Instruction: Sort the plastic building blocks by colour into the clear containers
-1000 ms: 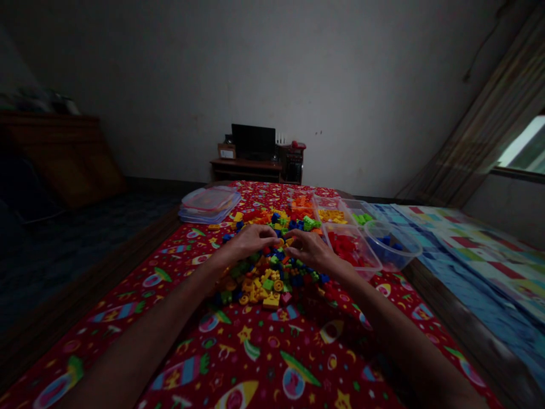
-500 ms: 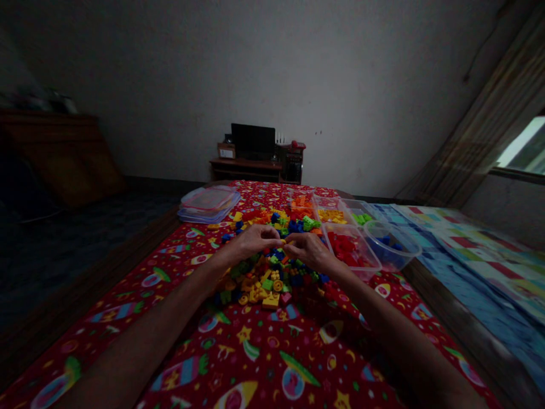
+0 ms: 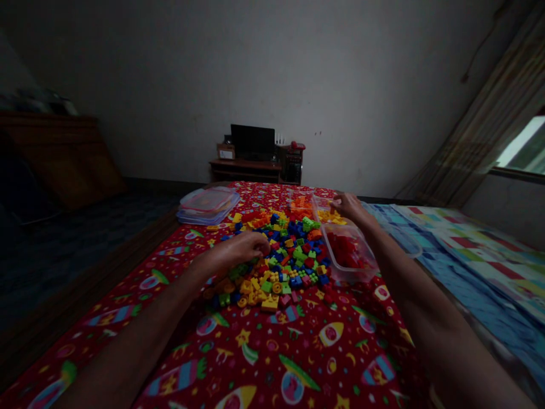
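A mixed pile of toy building blocks (image 3: 298, 255) in yellow, green, blue, red and orange lies on the red patterned tablecloth (image 3: 315, 363). At the pile's left side is my left hand (image 3: 244, 247), its fingers curled in; what they hold, if anything, is hidden. My right hand (image 3: 349, 205) hangs over the clear box of yellow blocks (image 3: 326, 217), thumb and fingers drawn together, and I cannot make out anything between them. Nearer me, a clear box (image 3: 351, 272) holds red blocks. Orange blocks (image 3: 301, 204) sit in another clear box behind the pile.
Stacked clear lids (image 3: 208, 204) lie at the table's far left. A round clear tub (image 3: 411, 244) is partly behind my right arm. Beyond the right edge is a bed with a patchwork cover (image 3: 477, 244). A monitor (image 3: 253, 142) stands by the far wall.
My hands were together over the pile around a small yellow piece. My right hand has moved right and away to the yellow blocks' box; my left has shifted slightly left.
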`<state>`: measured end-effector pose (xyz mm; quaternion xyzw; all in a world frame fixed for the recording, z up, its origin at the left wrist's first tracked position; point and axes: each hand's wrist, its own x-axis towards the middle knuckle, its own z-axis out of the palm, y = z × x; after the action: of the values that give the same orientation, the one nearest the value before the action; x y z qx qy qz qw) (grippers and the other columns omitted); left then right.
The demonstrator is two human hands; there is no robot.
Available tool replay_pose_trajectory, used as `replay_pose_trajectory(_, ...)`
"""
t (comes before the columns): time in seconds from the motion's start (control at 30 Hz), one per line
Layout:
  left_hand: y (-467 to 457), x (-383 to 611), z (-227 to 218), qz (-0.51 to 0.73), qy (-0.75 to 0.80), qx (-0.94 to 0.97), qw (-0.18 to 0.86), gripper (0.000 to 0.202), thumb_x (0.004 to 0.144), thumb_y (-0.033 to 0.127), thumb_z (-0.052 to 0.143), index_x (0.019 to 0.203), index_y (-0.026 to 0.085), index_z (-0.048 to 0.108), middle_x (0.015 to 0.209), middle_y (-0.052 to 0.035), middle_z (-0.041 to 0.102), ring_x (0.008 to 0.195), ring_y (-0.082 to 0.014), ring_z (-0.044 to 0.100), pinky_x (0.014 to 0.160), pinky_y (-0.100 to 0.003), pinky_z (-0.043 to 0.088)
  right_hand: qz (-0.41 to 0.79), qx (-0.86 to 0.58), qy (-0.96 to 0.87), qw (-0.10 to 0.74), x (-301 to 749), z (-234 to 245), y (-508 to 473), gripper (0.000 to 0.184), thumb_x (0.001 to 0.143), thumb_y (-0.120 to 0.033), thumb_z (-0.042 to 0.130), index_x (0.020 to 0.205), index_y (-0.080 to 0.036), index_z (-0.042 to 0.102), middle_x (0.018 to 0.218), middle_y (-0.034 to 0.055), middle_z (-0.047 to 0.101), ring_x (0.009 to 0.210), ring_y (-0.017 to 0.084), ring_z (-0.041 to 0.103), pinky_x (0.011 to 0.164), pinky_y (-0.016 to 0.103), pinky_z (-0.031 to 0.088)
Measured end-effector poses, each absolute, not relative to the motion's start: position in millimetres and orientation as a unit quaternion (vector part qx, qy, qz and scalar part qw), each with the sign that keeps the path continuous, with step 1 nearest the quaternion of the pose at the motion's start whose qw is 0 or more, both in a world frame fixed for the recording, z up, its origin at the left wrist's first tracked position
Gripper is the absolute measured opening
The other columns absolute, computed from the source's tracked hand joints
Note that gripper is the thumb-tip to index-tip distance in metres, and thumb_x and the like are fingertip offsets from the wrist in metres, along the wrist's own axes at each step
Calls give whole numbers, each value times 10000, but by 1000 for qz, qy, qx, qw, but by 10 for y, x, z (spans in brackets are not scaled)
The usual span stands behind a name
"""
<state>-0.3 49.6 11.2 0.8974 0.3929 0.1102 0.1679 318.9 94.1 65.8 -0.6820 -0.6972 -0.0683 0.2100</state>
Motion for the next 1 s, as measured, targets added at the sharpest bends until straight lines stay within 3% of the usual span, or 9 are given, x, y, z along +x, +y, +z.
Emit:
replay_pose_trajectory(0.07, 483, 9, 79, 90, 365, 918, 129, 207, 705, 125, 564, 829, 193, 714, 859, -19, 691, 809, -154, 632, 723, -203, 453, -93, -672, -698, 230, 3180, 623, 924, 340, 867, -292, 520, 1110, -105, 667, 998, 167, 695, 902, 225, 628, 751, 276, 424)
replay_pose_trajectory(0.13, 455, 33, 54, 79, 348, 929, 103, 201, 701, 120, 589, 829, 202, 722, 866, -23, 670, 823, -157, 620, 736, -205, 447, -84, -633, -727, 252, 3069, 534, 792, 333, 878, -301, 509, 1110, -121, 665, 941, 144, 705, 842, 208, 630, 731, 272, 418)
replay_pose_trajectory(0.33, 342, 126, 59, 59, 378, 923, 33, 170, 705, 128, 624, 809, 214, 728, 862, -41, 640, 828, -183, 589, 692, -228, 430, 28, -531, -819, 217, 2552, 252, 289, 221, 871, -222, 496, 835, -155, 704, 704, 54, 660, 563, 115, 500, 540, 234, 298)
replay_pose_trajectory(0.43, 321, 144, 67, 39, 393, 918, 14, 196, 724, 115, 596, 834, 206, 730, 884, -59, 641, 851, -200, 587, 675, -242, 423, -6, -527, -832, 174, 2414, 119, 248, 204, 849, -153, 497, 830, -147, 700, 713, 67, 649, 600, 133, 504, 556, 257, 280)
replay_pose_trajectory(0.67, 372, 131, 50, 20, 388, 921, 12, 174, 753, 119, 566, 797, 185, 721, 877, -59, 644, 842, -183, 596, 699, -230, 432, -57, -505, -846, 161, 2287, -103, 238, 223, 904, -254, 513, 1021, -108, 636, 960, 140, 630, 848, 184, 546, 699, 262, 346)
replay_pose_trajectory(0.77, 375, 131, 61, 22, 372, 928, 23, 217, 732, 101, 569, 834, 209, 728, 871, -42, 651, 816, -167, 600, 698, -217, 433, -43, -508, -846, 155, 2241, -94, 233, 178, 908, -204, 474, 978, -119, 615, 903, 112, 629, 785, 164, 530, 664, 253, 323)
replay_pose_trajectory(1.0, 353, 139, 53, 26, 378, 925, 17, 159, 724, 113, 569, 667, 190, 696, 774, -39, 611, 718, -158, 569, 609, -225, 396, -7, -492, -852, 180, 2249, -7, 201, 101, 866, -146, 475, 904, -132, 567, 810, 61, 605, 678, 134, 465, 603, 244, 278)
